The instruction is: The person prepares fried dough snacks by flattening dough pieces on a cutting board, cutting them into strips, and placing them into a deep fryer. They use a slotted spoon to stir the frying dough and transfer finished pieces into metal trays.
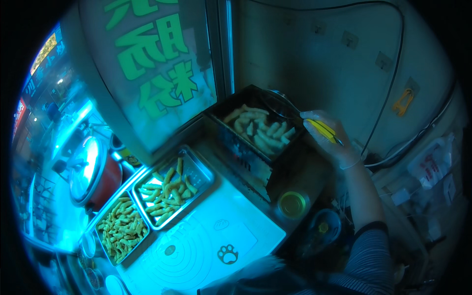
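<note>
In a clear glove, my right hand [324,132] is shut on the yellow handle [321,129] of a metal skimmer [282,101], whose round head lies at the back right of a dark rectangular fryer [236,142]. Many pale battered strips [267,132] lie together in the fryer. My left hand is out of view. In front of me, a steel tray [206,180] holds fried strips [167,191] in a loose heap. A second steel tray [145,236] beside it is filled with smaller fried pieces [123,228].
A pale baking mat [199,250] with printed rings covers the counter. A yellowish round container [292,205] stands right of the fryer, a dark bowl [326,225] below it. At left is a red lidded pot [107,180]. A glass panel and wall flank the fryer; cables hang right.
</note>
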Demonstrator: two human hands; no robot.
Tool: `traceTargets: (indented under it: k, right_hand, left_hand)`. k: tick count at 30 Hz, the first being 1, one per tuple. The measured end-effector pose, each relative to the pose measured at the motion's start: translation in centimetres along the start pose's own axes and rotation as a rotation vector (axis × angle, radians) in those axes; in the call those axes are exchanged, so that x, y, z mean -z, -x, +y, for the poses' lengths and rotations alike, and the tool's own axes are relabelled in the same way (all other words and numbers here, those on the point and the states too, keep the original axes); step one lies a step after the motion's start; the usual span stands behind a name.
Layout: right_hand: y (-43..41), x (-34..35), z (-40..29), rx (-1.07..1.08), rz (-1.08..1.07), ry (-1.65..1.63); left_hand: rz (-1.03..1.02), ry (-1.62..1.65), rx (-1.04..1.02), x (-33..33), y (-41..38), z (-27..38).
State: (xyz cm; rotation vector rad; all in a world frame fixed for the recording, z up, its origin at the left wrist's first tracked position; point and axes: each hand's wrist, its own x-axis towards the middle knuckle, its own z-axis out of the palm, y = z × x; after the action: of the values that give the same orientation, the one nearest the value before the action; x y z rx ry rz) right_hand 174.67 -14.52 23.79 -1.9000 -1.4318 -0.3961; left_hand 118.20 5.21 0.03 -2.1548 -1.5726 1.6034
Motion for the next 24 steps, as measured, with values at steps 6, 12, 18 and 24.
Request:
traceTargets:
  k: [6,12,18,24]
  right_hand:
    - [0.2,-0.4,0.6,0.072,-0.016,0.007]
    - [-0.2,-0.1,0.8,0.067,-0.176,-0.014]
    - [-0.8,0.0,1.6,0.077,-0.275,-0.056]
    - [-1.7,-0.5,2.2,0.136,-0.303,-0.010]
  left_hand:
    - [-0.009,0.005,-0.002,-0.4,0.2,0.2]
    - [-0.002,0.033,-0.022,0.2,-1.6,0.1]
    - [0.012,0.062,-0.018,0.5,-2.3,0.2]
    - [0.009,0.081,-0.026,0.6,-2.6,0.5]
